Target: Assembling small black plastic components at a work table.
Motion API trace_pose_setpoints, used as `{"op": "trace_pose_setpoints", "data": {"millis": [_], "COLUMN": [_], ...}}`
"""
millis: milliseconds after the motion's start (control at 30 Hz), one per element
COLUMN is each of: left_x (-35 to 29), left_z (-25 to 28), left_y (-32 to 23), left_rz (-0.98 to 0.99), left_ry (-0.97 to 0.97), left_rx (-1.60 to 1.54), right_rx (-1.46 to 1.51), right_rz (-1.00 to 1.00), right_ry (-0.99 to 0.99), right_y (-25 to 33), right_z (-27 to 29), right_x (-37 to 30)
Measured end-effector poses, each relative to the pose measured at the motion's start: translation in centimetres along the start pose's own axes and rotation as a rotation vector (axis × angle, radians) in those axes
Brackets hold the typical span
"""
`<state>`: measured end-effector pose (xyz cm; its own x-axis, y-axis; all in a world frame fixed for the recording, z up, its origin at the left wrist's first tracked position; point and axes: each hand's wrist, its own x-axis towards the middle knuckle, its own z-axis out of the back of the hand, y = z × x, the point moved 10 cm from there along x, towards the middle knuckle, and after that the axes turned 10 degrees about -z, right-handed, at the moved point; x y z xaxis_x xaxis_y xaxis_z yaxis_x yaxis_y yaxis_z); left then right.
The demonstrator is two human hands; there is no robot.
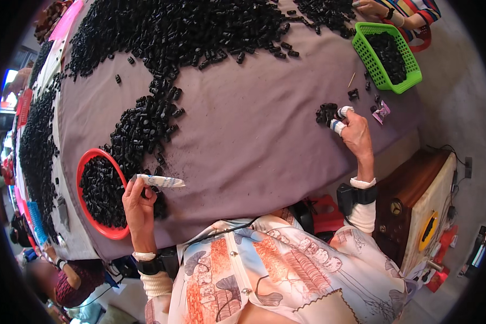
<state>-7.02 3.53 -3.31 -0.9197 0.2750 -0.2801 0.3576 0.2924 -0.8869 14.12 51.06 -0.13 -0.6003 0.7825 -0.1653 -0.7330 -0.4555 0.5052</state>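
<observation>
My left hand (139,201) grips a thin white-wrapped blade-like tool (162,181), its tip pointing right over the purple cloth (243,129). It hovers beside a red round basket (86,162) filled with small black plastic pieces. My right hand (353,132), with white tape on the fingertips, reaches far right and pinches into a small cluster of black pieces (326,113). A long trail of black pieces (143,124) runs from the basket up to a big heap (183,27) at the far side of the table.
A green basket (410,65) with black pieces stands at the far right, near another person's hand (370,7) in a striped sleeve. A small pink wrapper (382,112) lies near my right hand. A brown wooden box (416,200) stands off the table's right. Another person (65,275) sits lower left.
</observation>
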Motion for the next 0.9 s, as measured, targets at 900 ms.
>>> {"op": "trace_pose_setpoints", "data": {"millis": [900], "left_x": [0.2], "left_z": [0.9], "left_y": [0.5], "left_rz": [0.001], "left_ry": [-0.031], "left_rx": [0.004], "right_rx": [-0.059], "right_rz": [-0.43], "right_ry": [-0.317], "right_y": [-12.3], "right_z": [10.0], "right_x": [5.5]}}
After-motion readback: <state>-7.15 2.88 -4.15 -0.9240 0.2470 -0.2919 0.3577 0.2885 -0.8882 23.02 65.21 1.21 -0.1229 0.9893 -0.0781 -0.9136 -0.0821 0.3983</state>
